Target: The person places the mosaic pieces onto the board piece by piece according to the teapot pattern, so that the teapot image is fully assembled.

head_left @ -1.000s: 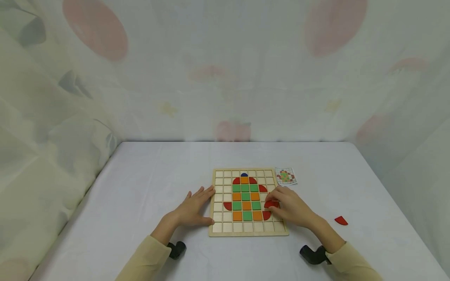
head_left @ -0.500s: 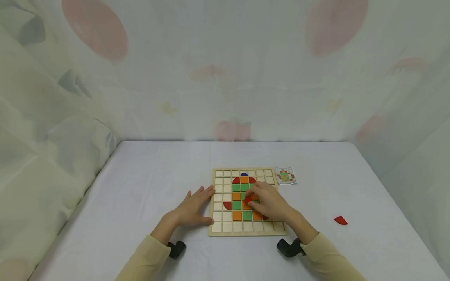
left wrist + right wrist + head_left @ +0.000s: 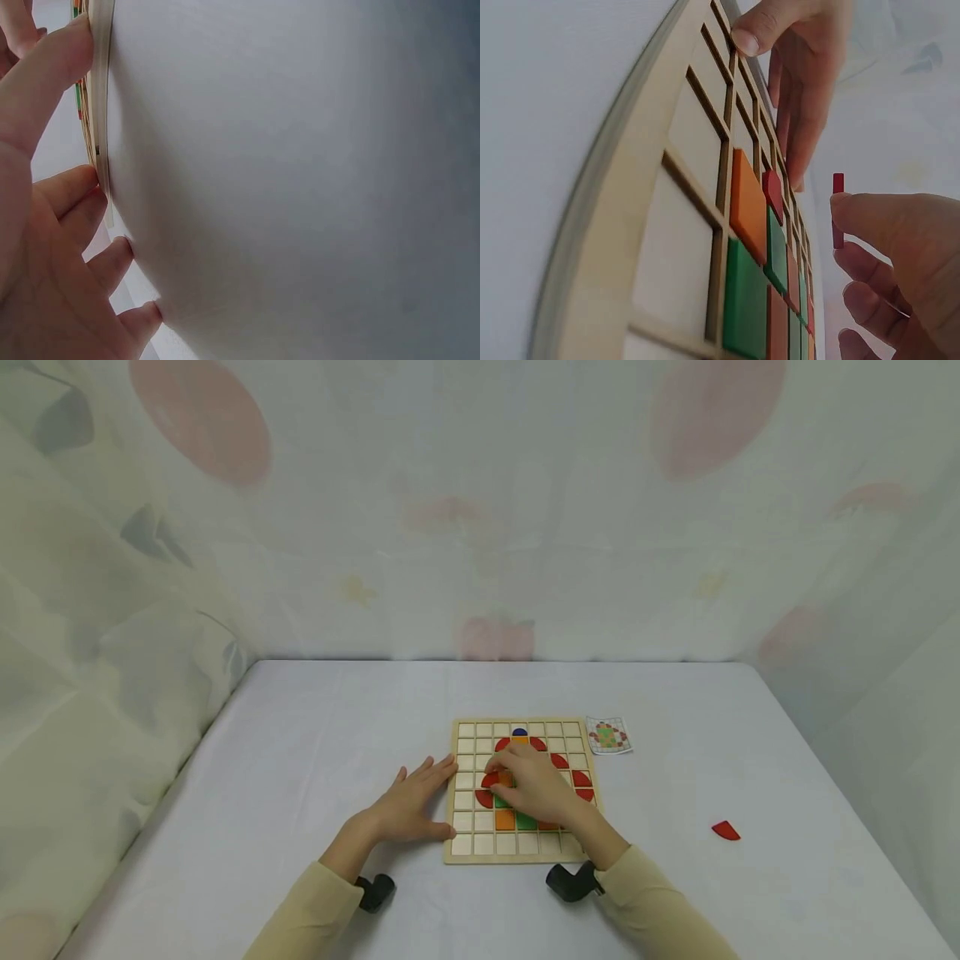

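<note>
My left hand lies at the left edge of a wooden grid board, its spread fingers and thumb touching the frame. In the left wrist view the fingertips meet the board's side. My right hand is over the board's left-centre cells and pinches a red quarter-circle tile between thumb and fingers, above the grid. Just below it in the head view, another red quarter-circle tile sits in a cell. Orange square tiles and green square tiles fill the middle cells, partly hidden by my right hand.
A small pattern card lies by the board's upper right corner. One loose red quarter-circle tile is on the white tabletop to the right. A blue tile sits in the top row. Printed curtains stand behind and at the sides.
My right hand has travelled left across the board with the red tile, uncovering red tiles in the right-hand cells. My left hand has stayed at the board's edge.
</note>
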Demonstrator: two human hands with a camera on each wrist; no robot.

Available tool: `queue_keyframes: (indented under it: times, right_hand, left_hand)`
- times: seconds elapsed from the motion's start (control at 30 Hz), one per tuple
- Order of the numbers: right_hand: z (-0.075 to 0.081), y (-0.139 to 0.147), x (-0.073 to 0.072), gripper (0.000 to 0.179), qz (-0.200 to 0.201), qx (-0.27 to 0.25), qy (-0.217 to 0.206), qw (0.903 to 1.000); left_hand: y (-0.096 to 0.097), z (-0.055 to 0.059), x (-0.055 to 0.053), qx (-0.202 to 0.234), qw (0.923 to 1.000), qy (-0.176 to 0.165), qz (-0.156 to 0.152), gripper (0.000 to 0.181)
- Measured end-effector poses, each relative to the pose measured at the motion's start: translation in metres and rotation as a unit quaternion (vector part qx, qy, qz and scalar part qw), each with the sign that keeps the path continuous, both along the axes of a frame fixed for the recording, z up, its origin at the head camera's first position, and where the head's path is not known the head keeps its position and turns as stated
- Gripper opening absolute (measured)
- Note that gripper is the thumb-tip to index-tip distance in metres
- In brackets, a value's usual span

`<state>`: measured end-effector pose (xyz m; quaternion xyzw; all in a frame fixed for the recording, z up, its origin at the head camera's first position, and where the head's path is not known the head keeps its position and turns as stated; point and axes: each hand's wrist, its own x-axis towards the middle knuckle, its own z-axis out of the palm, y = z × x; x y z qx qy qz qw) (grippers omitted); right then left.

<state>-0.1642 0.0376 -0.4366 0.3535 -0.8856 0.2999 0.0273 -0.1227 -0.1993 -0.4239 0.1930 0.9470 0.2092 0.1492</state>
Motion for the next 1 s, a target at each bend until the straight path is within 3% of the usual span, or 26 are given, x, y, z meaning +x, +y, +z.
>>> queue_keyframes:
  times: [0.2, 1.0]
  right_hand:
    - [0.000, -0.015, -0.002, 0.021, -0.003, 0.013, 0.021, 0.9997]
    - [-0.008, -0.044, -0.010, 0.020, -0.014, 0.099, 0.015, 0.9949]
  left_hand:
    - [-0.001, 0.001, 0.000, 0.009, 0.9999, 0.004, -0.007, 0.091]
    - [-0.002, 0.002, 0.000, 0.016, 0.9998, 0.000, -0.014, 0.091]
